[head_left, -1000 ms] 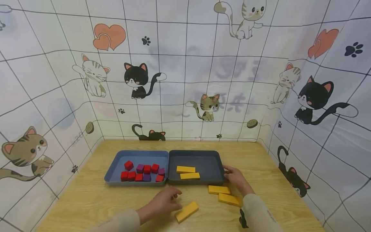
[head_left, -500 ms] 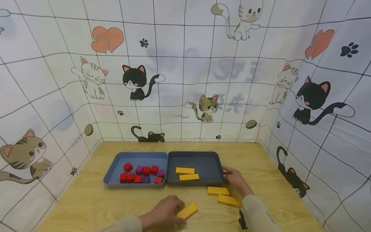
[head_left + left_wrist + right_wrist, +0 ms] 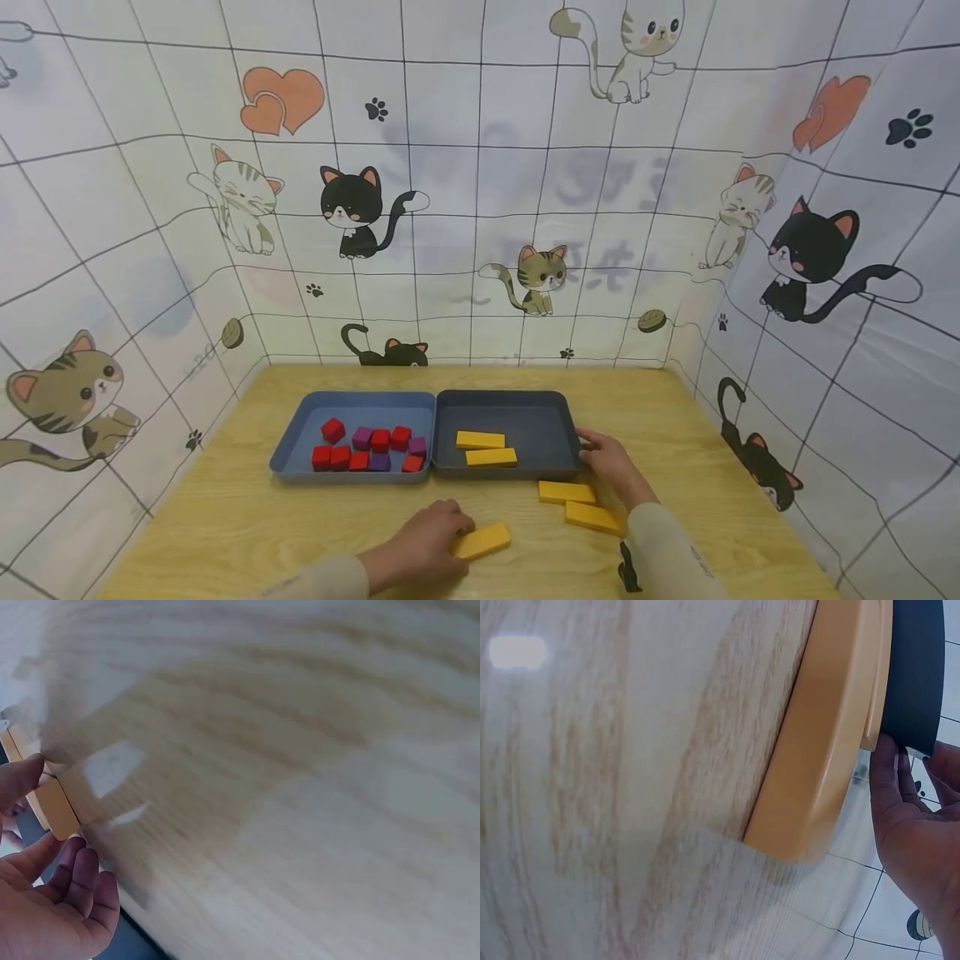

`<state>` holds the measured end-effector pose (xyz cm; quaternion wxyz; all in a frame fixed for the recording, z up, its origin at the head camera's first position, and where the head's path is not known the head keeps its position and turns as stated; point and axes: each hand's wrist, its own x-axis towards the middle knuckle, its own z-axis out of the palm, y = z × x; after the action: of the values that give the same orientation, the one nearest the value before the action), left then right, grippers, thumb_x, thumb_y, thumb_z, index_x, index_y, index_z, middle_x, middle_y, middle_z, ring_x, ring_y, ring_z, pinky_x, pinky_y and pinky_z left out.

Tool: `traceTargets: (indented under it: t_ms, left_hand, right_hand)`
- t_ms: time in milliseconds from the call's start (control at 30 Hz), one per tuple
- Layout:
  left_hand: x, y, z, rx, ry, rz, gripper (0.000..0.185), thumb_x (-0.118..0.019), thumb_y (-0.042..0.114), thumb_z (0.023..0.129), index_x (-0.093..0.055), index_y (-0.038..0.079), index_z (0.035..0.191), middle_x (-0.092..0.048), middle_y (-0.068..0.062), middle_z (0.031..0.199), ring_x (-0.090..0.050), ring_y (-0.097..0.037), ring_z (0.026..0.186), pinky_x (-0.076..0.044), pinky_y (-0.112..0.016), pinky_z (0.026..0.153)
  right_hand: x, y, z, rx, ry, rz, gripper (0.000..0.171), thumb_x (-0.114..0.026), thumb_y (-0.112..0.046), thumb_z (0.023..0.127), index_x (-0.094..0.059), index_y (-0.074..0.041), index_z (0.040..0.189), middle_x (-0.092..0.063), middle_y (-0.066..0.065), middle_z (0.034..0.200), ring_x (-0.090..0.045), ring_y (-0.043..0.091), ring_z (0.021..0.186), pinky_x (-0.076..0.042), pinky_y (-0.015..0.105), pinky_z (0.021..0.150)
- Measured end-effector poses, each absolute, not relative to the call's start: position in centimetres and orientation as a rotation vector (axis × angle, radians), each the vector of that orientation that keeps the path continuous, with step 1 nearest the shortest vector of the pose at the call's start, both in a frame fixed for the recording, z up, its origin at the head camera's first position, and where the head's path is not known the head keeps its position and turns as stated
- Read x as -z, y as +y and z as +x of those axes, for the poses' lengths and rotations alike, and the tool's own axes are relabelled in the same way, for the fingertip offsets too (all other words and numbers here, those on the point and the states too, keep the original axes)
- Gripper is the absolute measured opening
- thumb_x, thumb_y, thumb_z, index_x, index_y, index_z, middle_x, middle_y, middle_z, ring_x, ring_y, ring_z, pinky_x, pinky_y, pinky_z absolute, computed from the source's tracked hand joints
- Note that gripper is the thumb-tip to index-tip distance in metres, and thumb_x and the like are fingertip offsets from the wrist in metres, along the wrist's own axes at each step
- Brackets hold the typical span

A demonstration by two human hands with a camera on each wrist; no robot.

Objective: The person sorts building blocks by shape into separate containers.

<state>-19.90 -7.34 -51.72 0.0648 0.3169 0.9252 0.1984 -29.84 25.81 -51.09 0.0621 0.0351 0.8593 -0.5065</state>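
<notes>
While the head view lays out the whole wooden tabletop (image 3: 225, 517), only the left wrist view shows how the left hand (image 3: 423, 546) grips the yellow block (image 3: 483, 540): thumb on one long side, curled fingers (image 3: 79, 881) against the other, pinching its end. That block lies near the front edge, at 6 o'clock from the dark blue tray (image 3: 555, 417). The right hand (image 3: 611, 462) rests at the tray's 3 o'clock rim; the right wrist view shows straight fingers (image 3: 889, 761) touching its dark wall, which the head view hardly resolves. Two more yellow blocks (image 3: 581, 504) lie just beside that hand, at 5 o'clock from the tray, two yellow blocks inside it (image 3: 486, 447). The lighter blue tray (image 3: 300, 425), touching it at 9 o'clock, holds red and purple cubes (image 3: 367, 447). Bare tabletop spreads at 7 o'clock of the left hand; cat-print walls (image 3: 480, 208) enclose three sides.
</notes>
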Motion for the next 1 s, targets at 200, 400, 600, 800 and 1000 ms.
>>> traceTargets:
  t_ms: [200,400,600,800,1000]
  left_hand:
    - [51.8,-7.9,-20.8,-0.618,2.791,0.966,0.04,-0.083,0.023,0.074,-0.073,0.011,0.111,-0.051,0.012,0.086,-0.043,-0.003,0.076,-0.042,-0.021,0.068]
    - [51.5,-8.0,-21.2,-0.648,2.78,0.973,0.037,-0.083,0.02,0.076,-0.074,0.01,0.11,-0.056,0.01,0.09,-0.046,-0.002,0.078,-0.046,-0.023,0.073]
    - [51.6,-8.0,-21.5,-0.658,2.753,0.986,0.036,-0.082,0.018,0.075,-0.074,0.01,0.109,-0.057,0.011,0.091,-0.047,-0.001,0.079,-0.047,-0.024,0.075]
    - [51.4,-8.0,-21.7,-0.659,2.764,0.98,0.035,-0.081,0.019,0.076,-0.074,0.011,0.109,-0.057,0.012,0.09,-0.047,-0.002,0.079,-0.048,-0.025,0.077]
    - [50.8,-8.0,-21.9,-0.703,2.758,0.919,0.034,-0.079,0.018,0.074,-0.075,0.013,0.108,-0.058,0.012,0.091,-0.049,-0.004,0.082,-0.049,-0.028,0.081]
  right_hand:
    - [51.2,25.8,-29.8,1.525,2.602,0.111,0.05,-0.047,0.004,0.097,-0.044,0.001,0.147,-0.045,0.035,0.141,-0.046,0.047,0.128,-0.04,0.057,0.104]
    - [51.2,25.7,-29.8,1.543,2.588,0.114,0.049,-0.046,0.003,0.098,-0.045,0.0,0.147,-0.045,0.033,0.142,-0.052,0.044,0.124,-0.043,0.056,0.102]
    - [51.3,25.6,-29.8,1.535,2.595,0.106,0.049,-0.046,0.003,0.098,-0.044,0.0,0.147,-0.044,0.033,0.143,-0.05,0.044,0.125,-0.042,0.056,0.103]
    - [51.5,25.8,-29.9,1.538,2.608,0.093,0.049,-0.047,0.004,0.098,-0.045,0.001,0.146,-0.049,0.034,0.136,-0.055,0.042,0.118,-0.045,0.054,0.099]
    - [51.5,26.0,-29.8,1.556,2.592,0.093,0.049,-0.047,0.004,0.098,-0.044,0.001,0.147,-0.05,0.033,0.135,-0.056,0.041,0.117,-0.045,0.054,0.1]
